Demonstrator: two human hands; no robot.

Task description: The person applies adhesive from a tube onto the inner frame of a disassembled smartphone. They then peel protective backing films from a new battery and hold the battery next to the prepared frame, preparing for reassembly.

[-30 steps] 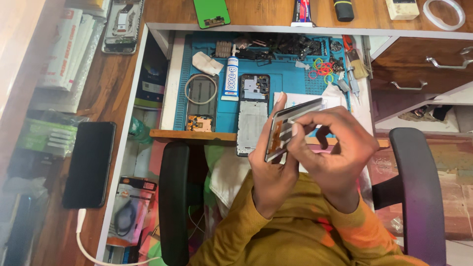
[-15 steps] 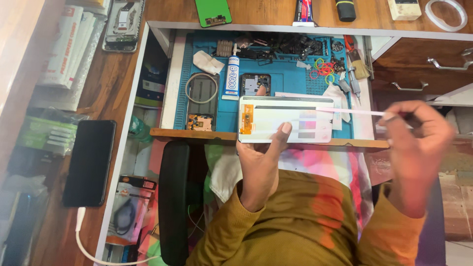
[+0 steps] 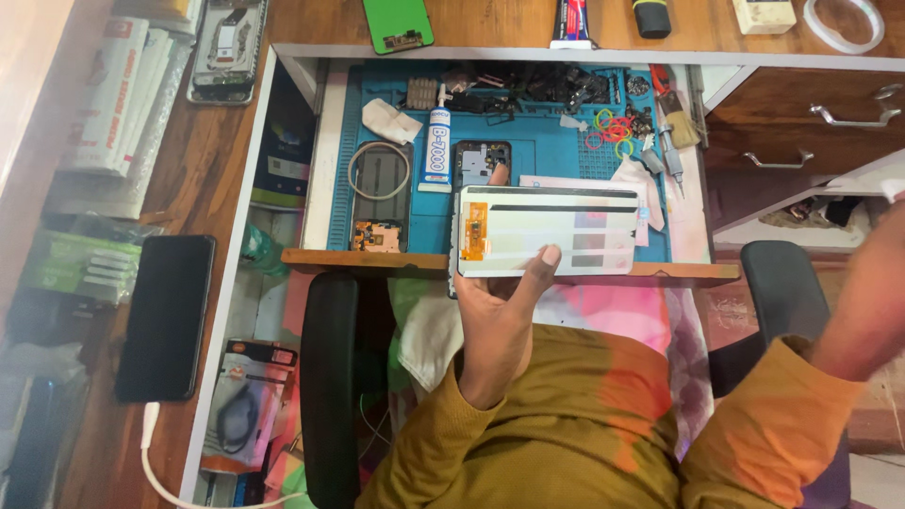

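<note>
Since half a second ago the right hand (image 3: 891, 203) has swung away to the far right edge of view, no longer near the panel's end, and only the wrist and forearm show, so I cannot tell whether its fingers are spread or curled. Over on the left of the bench (image 3: 203, 179), a dark phone (image 3: 166, 316) lies flat with a white cable (image 3: 156, 452) running off below it. Further right, the pulled-out drawer carries a blue work mat (image 3: 547, 155), with a white glue tube (image 3: 436, 149) standing lengthwise on it and a bare phone frame (image 3: 482, 163) just beside that. In front of the drawer's edge, the left hand (image 3: 500, 302) is raised with its palm up, the forearm in a mustard sleeve coming up from below. It grips the white display panel (image 3: 549, 231) at the lower left part, thumb pressed on the face and one fingertip showing above the top edge. That panel sits level and lengthwise, its orange flex end to the left, stretching rightward above the mat. Both hands are well apart, with the panel held by the left alone. Coloured rubber bands (image 3: 611, 130) lie on the mat beyond the panel.
</note>
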